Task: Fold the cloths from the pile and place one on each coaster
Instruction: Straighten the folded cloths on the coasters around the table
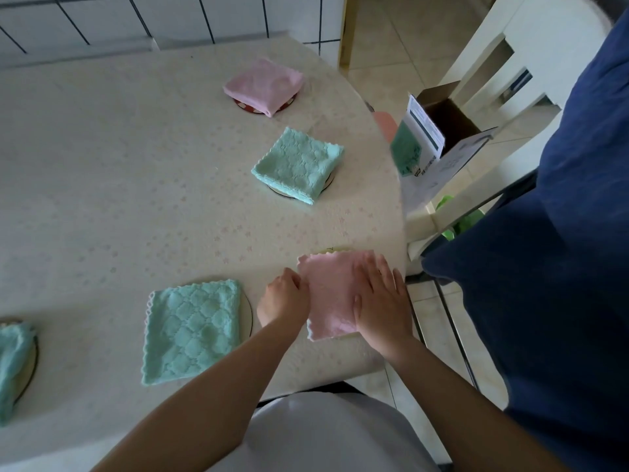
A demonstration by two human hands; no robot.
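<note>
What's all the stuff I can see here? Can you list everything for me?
Pink cloths: 2, folded; far one, near one under the hands.
Teal cloths: 3, folded; middle, near, left edge.
Coasters: 5, round, mostly covered, one beneath each cloth.
Table: 1, cream patterned cover.
Open cardboard box: 1, right of the table.
Blue fabric: far right.
Left hand: at the pink cloth's left edge.
Right hand: flat on it.

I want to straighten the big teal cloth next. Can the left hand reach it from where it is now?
Probably yes. The left hand rests at the pink cloth, and the big teal cloth lies just beside it on the table, with only bare tablecloth between them.
</note>
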